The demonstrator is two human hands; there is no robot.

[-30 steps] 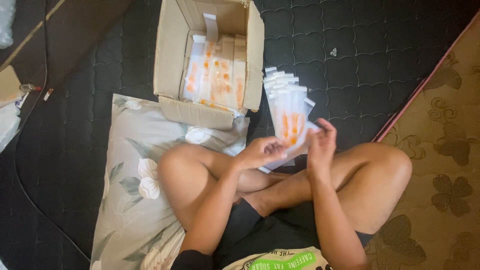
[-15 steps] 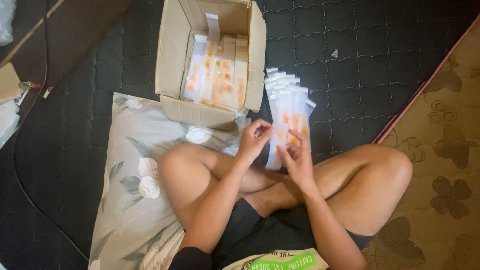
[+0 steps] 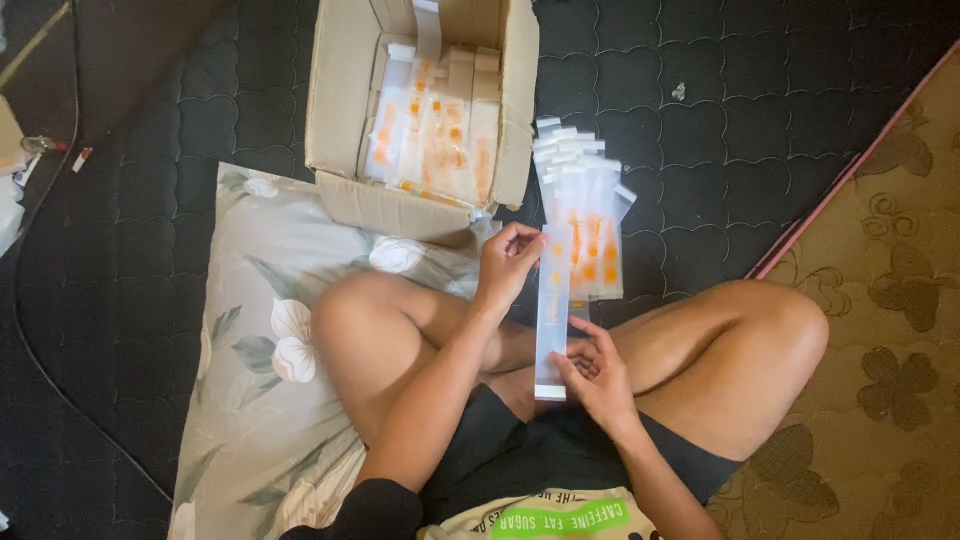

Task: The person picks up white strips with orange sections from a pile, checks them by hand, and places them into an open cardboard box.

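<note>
**Both hands on one long clear sleeve, just below the cardboard box**

From my remote seat I see the left hand [image 3: 508, 262] pinching the upper part of a long clear plastic sleeve [image 3: 552, 320], thumb and fingertips closed on its edge. The right hand [image 3: 597, 372] grips the same sleeve near its lower end, fingers curled loosely about it, thumb against the strip. The sleeve runs almost straight away from the body, its top end pointing toward the cardboard box [image 3: 345, 120] and its white-banded bottom end over the crossed legs.

Just beyond the sleeve, at the box's lower right corner, lies a fanned stack of like sleeves [image 3: 590, 215] with orange marks, resting on the dark quilted mat [image 3: 720, 130] and touching the held sleeve's upper part. The box itself stands open, with more such packets [image 3: 440, 130] standing inside.

Below and left of the box a grey floral pillowcase [image 3: 255, 300] is spread under the left knee. Far right of the box, a tan patterned rug [image 3: 890, 300] borders the mat.
</note>
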